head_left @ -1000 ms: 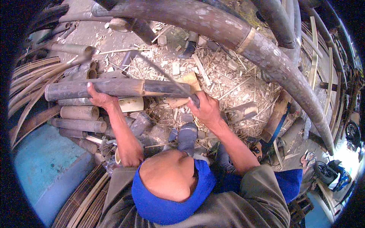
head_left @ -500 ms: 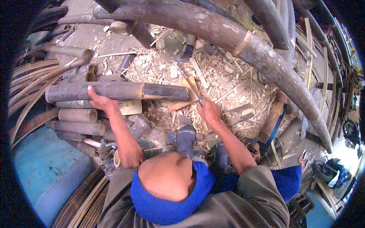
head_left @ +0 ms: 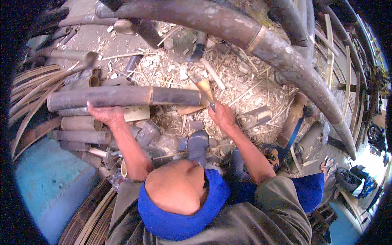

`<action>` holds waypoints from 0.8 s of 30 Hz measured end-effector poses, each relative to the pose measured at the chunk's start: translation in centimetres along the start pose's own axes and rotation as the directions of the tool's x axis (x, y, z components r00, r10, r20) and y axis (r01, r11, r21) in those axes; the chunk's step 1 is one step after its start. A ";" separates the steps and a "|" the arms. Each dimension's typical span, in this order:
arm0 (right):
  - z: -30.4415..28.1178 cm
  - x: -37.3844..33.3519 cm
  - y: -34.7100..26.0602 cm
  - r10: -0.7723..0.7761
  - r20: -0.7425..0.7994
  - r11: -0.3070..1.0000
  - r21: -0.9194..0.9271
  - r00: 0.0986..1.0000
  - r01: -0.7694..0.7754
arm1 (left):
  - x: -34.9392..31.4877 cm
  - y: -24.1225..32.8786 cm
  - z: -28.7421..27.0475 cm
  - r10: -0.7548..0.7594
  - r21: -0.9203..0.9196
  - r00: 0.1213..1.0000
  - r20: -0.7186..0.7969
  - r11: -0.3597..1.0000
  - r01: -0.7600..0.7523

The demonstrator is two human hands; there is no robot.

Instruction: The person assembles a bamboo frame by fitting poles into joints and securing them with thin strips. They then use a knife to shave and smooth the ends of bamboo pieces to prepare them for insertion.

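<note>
Head view shows the left hand (head_left: 104, 114) left of centre, fingers curled up around the underside of a dark bamboo pole (head_left: 122, 97) lying level across the middle left. Right of centre, the right hand (head_left: 222, 116) is closed in a fist on the handle of a broad-bladed knife (head_left: 204, 87), its blade raised just beside the pole's right end. Cut bamboo sections (head_left: 79, 136) are stacked below the pole, and wood chips (head_left: 245, 87) litter the ground.

place: bamboo workshop | signs: cut bamboo poles (head_left: 122, 96), shavings (head_left: 245, 87) on ground
</note>
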State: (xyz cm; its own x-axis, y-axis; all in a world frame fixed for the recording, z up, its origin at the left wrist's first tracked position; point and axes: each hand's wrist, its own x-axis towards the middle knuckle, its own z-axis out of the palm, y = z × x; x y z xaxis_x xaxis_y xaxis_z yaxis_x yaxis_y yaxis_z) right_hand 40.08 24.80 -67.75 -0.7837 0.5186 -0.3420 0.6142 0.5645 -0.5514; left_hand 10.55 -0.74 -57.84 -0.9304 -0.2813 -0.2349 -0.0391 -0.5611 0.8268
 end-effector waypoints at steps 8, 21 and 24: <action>-5.6 -1.5 -7.5 -0.241 -0.251 0.938 0.188 0.937 0.292 | 1.0 -0.9 0.4 0.244 0.200 0.952 -0.187 0.958 -0.206; -6.8 -1.6 -8.5 -0.320 -0.245 0.921 0.146 0.915 0.361 | 0.0 -0.8 0.3 0.162 0.246 0.984 -0.067 0.959 -0.142; -4.1 -1.3 -6.1 -0.208 -0.154 0.975 0.041 0.966 0.216 | 1.3 -1.0 -0.9 0.202 0.152 0.979 -0.002 0.968 -0.200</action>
State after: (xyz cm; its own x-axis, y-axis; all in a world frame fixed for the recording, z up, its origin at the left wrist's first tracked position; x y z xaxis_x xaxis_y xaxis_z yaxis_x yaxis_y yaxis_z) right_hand 37.74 23.25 -60.81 -0.8703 0.4825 -0.0989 0.4259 0.6363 -0.6432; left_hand 9.66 -1.24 -59.44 -0.9185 -0.3904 -0.0636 0.0926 -0.3684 0.9250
